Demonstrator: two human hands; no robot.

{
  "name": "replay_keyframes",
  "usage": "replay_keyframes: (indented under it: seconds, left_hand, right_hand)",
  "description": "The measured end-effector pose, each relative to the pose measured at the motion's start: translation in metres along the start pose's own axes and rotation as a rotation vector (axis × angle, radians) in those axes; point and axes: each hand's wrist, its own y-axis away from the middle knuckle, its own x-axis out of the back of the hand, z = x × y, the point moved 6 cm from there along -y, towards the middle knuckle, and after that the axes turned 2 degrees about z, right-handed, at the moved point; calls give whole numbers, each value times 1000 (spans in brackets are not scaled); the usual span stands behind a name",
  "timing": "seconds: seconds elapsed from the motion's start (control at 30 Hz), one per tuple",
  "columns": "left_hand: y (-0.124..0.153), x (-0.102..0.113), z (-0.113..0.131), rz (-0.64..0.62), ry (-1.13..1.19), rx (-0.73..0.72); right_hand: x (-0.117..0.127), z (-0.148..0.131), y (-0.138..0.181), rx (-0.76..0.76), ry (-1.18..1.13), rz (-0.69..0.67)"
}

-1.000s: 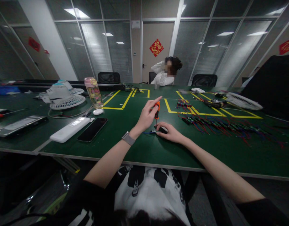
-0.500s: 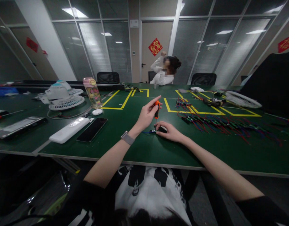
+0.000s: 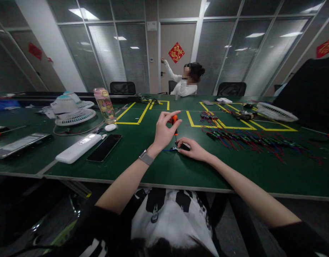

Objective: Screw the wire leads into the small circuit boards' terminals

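Observation:
My left hand (image 3: 164,131) has its thumb and fingers curled around the orange-and-black handle of a screwdriver (image 3: 174,123). The screwdriver stands nearly upright, its thin shaft pointing down at a small circuit board (image 3: 174,149) on the table. Exactly where the tip touches is too small to tell. My right hand (image 3: 192,150) rests on the tabletop, with thumb and fingertips closed on the right side of that board. A blue wire (image 3: 166,150) runs out from the board's left end.
Several wired circuit boards (image 3: 244,138) lie in a row on the green table (image 3: 153,171) at right. Left are a phone (image 3: 105,147), a white oblong device (image 3: 78,148), a pink-lidded bottle (image 3: 104,105) and white fans (image 3: 73,110). Across the table sits a person (image 3: 187,82).
My left hand has rolled and shifted slightly left around the screwdriver, its fingers more curled. The screwdriver's handle moved a little left. My right hand stays put. The person opposite has stretched an arm leftward.

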Motion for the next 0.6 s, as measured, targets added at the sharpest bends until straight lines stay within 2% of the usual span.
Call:
replay_keyframes:
  seconds: [0.07, 0.2, 0.37, 0.5, 0.6]
  left_hand:
    - [0, -1, 1, -15, 11, -13]
    - [0, -8, -4, -122, 195, 86]
    - [0, -6, -4, -69, 123, 44]
    - [4, -15, 0, -187, 240, 82]
    - [5, -10, 5, -107, 143, 39]
  right_hand:
    - [0, 0, 0, 0, -1, 0]
    - [0, -1, 0, 2, -11, -7]
    - [0, 0, 0, -3, -3, -8]
    - [0, 0, 0, 3, -10, -8]
    - [0, 0, 0, 3, -13, -5]
